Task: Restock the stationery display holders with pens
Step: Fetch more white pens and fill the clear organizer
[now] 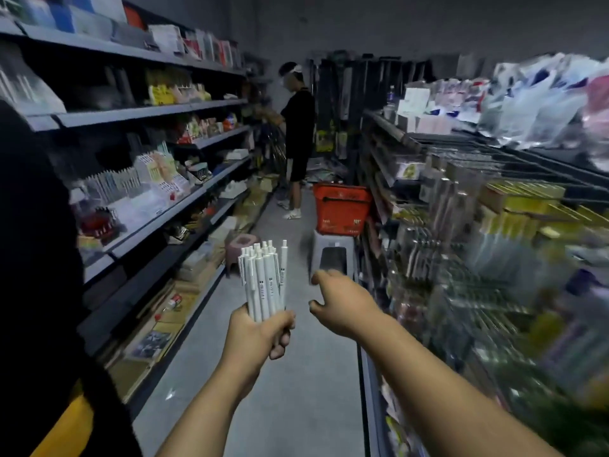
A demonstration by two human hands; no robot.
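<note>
White pens point(263, 278), bundled upright, rise from the left hand point(260, 334), whose fingers wrap their lower ends, in a stationery shop aisle. The right hand point(339, 301) hovers just beside the bundle, apart from it, fingers loosely curled around nothing. Beyond, a red basket point(341, 209) sits on a grey stool point(333, 255); another person point(298, 133) stands by the left shelves point(158, 110). Racks point(494, 225) opposite are blurred, possibly holding packaged pens.
</note>
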